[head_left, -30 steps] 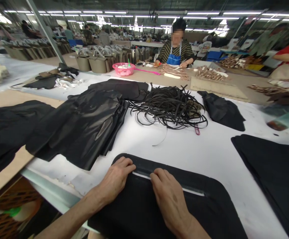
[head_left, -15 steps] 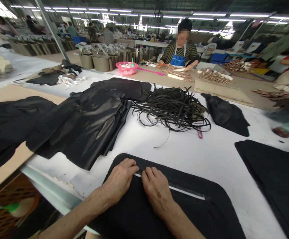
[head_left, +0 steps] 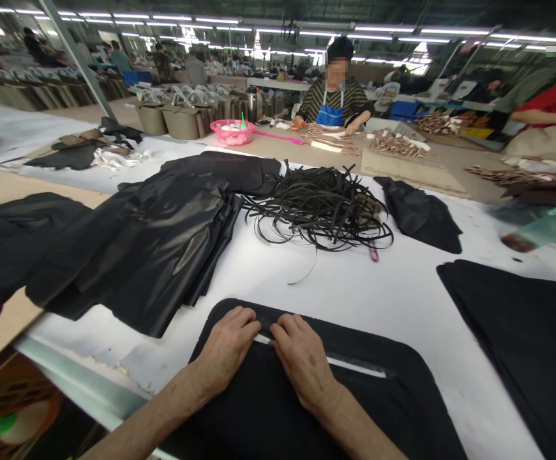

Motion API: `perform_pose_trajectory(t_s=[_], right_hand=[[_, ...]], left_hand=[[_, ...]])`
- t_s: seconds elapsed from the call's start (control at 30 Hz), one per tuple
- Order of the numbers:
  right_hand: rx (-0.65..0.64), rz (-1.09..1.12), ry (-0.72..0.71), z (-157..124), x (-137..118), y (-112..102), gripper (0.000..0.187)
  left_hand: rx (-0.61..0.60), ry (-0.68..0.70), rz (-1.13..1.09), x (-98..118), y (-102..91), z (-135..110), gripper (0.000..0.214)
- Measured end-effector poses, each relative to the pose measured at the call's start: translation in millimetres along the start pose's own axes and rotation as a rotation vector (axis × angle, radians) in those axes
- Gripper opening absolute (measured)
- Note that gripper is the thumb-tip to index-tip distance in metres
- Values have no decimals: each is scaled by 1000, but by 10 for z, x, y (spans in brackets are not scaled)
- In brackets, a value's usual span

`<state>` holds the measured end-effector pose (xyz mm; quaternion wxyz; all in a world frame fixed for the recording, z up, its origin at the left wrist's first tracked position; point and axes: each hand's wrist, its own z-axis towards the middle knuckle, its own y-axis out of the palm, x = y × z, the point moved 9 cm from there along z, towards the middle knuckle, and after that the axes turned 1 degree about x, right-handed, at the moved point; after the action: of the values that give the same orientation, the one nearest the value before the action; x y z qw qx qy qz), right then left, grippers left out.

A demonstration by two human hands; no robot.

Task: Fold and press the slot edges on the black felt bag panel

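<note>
A black panel (head_left: 368, 421) with rounded corners, leather-like, lies in front of me on the white table covering. A long narrow slot (head_left: 359, 367) runs across it near its far edge and shows white inside. My left hand (head_left: 227, 348) has its fingers curled and pressed together at the slot's left end, pinching the black material there. Just right of it, my right hand (head_left: 302, 358) is bent over the same slot edge, its thumb tip partly showing below the fingers. A small gap separates the two hands. What lies under the fingertips is hidden.
Beyond the panel is a tangled heap of black strips (head_left: 325, 207). Black sheets (head_left: 153, 236) are stacked at left, more black pieces (head_left: 521, 338) at right. A pink basket (head_left: 232, 134) stands farther off. Across the table, a co-worker in a blue apron (head_left: 329, 115) handles brown strips.
The view has turned slightly right, so the surroundings shift left and a red-sleeved person shows more. Both hands stay at the slot, with a slightly wider gap between them.
</note>
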<state>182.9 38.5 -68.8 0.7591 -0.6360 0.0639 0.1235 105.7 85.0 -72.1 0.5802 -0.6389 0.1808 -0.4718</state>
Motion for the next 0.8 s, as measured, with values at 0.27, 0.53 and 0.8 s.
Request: perform_pose_trajectory(t_s=[0.27,0.53,0.8], right_hand=[[22,2,43,-203,228,-90,13],[35,138,237,-477,628,-201,15],[-17,114,389,-491,716,-168,17]], left_hand=[[16,23,-1,-13,8,10,21],[1,-37,9,-45,0,46,19],[-33,-158,15,-62,-1,66,21]])
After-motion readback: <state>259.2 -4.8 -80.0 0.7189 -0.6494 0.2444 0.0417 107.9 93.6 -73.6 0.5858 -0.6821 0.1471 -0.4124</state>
